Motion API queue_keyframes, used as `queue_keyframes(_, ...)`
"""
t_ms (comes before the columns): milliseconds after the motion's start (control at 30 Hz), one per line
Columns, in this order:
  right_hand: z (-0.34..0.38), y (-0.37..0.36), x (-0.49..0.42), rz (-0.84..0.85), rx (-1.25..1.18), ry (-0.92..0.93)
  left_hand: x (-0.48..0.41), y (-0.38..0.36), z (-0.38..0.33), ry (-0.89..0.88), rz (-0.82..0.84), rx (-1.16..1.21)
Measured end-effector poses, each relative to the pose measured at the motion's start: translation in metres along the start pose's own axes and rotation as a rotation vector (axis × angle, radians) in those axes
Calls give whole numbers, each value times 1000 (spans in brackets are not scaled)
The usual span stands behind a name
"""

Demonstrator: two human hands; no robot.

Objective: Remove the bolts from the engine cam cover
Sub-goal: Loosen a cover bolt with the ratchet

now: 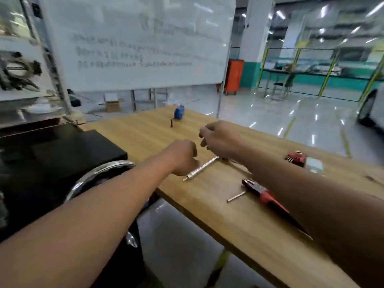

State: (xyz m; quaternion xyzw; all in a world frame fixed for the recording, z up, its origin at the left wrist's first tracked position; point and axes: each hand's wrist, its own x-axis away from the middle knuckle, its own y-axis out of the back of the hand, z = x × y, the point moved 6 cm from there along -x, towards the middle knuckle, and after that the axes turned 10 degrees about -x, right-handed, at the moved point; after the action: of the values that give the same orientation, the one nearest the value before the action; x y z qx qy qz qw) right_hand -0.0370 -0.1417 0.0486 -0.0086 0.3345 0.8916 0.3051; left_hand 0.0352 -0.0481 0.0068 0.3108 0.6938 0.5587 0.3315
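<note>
The main risk is a small part getting away. The right hand [218,140] hovers over the surface [259,235] with thumb and fingers curled together as if pinching. The picture is blurred, so I cannot tell whether it holds anything. If it holds one of the bolts, a loose pinch could let it roll off the near edge to the floor at 6 o'clock.

The second risk is the chrome bar [202,168], which lies slantwise on the surface. Its tip sits just at 5 o'clock of the left hand [182,157]. That hand is curled into a fist right above the bar's near end. Whether it grips the bar or is empty cannot be told. A careless sweep of either forearm could knock the bar off. It could also knock the pliers [264,193] or the short metal pin [235,196], which lie beside the right forearm.

No bolts and no cam cover can be made out for certain. A dark block [52,154] with a chrome ring [99,175] at its near side stands off the surface's left end. It lies at 9 o'clock of the left hand and well apart from the right hand. I judge it may be the engine. If so, both hands are away from the work and must swing back towards 9 o'clock.
</note>
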Motion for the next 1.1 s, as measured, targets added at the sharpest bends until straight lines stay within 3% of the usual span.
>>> queue_keyframes(100,-43,28,-8,-33,360,-65,-17,-26,-12,56,141,-140)
queue_keyframes(167,-77,36,-11,44,515,-188,-27,-43,-18,70,200,-189)
queue_keyframes(267,-116,28,-19,162,616,-284,-38,-53,-18,73,166,-169)
queue_keyframes(367,-133,10,-31,150,601,-278,-41,-53,-12,98,178,-139)
queue_keyframes(433,-140,7,-33,137,564,-243,-40,-46,-6,140,206,46)
queue_keyframes(467,-135,4,-36,144,553,-197,-37,-37,2,191,235,269)
queue_keyframes(533,-111,0,-41,175,494,-93,-22,-7,16,266,235,685)
queue_keyframes(633,-29,1,-46,122,289,187,4,61,46,274,55,833)
queue_keyframes(733,84,9,-40,70,90,448,56,145,84,263,-252,657)
queue_keyframes(833,187,4,-15,140,-52,592,134,213,116,245,-464,567)
queue_keyframes(1100,335,-66,55,332,-562,833,303,280,173,364,-670,199)
